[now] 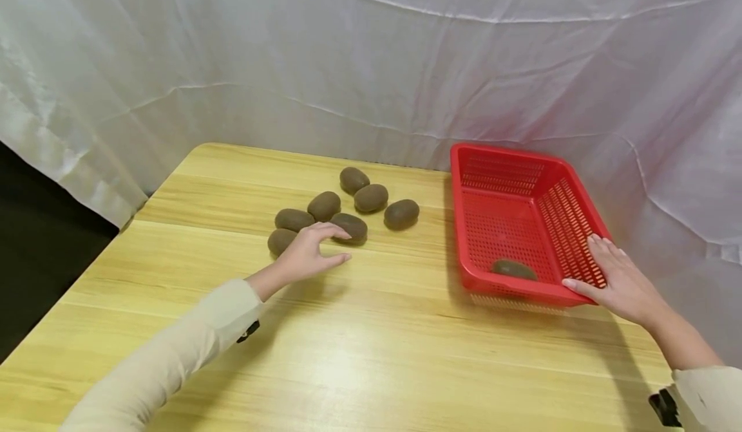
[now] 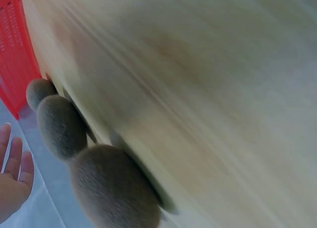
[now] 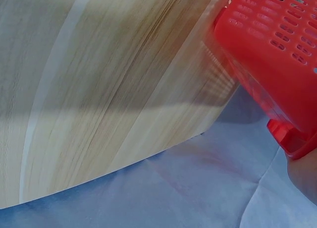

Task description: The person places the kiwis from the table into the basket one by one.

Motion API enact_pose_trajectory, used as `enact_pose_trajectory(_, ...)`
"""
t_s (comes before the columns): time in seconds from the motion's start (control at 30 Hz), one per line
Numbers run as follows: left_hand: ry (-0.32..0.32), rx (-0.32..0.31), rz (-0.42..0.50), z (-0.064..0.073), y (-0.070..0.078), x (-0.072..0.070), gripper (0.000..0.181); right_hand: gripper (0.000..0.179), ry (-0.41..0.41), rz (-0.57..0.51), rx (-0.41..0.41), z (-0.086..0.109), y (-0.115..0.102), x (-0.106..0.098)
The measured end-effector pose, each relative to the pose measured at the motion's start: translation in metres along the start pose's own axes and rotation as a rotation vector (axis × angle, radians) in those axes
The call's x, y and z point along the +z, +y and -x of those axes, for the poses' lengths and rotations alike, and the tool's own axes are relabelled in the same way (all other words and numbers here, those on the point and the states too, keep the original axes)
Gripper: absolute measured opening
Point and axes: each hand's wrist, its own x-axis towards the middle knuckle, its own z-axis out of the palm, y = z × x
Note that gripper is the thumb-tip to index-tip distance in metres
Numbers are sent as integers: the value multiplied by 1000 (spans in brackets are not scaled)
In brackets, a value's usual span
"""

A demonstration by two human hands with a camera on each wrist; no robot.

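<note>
Several brown, fuzzy kiwifruit lie grouped on the wooden table, left of the basket. My left hand [image 1: 310, 252] is just above the near side of the group, thumb and fingers spread apart. Its fingertips overlap one kiwifruit [image 1: 355, 229] in the head view, and another kiwifruit [image 1: 281, 241] is partly hidden behind the hand. In the left wrist view, a large kiwifruit [image 2: 114, 188] shows its hairy skin close up. My right hand [image 1: 623, 284] grips the red plastic basket [image 1: 516, 284] by its near right corner, thumb over the rim. Inside lies one kiwifruit [image 1: 514, 269].
The wooden table [image 1: 371, 367] ends at a white cloth [image 1: 348, 52] hanging behind and to the right. Beyond the table's left edge is a dark area [image 1: 40, 252]. The basket's perforated walls stand at the table's right side.
</note>
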Motion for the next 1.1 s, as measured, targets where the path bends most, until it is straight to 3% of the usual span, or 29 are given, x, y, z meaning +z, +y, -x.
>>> enact_pose_trajectory(0.27,111,32,-60,17,-17,-15,35,90,-5,-5,5,-2,-2,-2)
enact_pose_trajectory(0.73,101,-12,-81,33,-41,-43,41,90,-1,0,8,-1,0,-2)
enact_pose_trajectory(0.83,110,-47,-74,35,-49,-47,41,90,-2,-2,6,0,0,-1)
enact_pose_trajectory(1.1,57,-234,0,39,-68,-57,49,89,2,-7,-4,0,1,1)
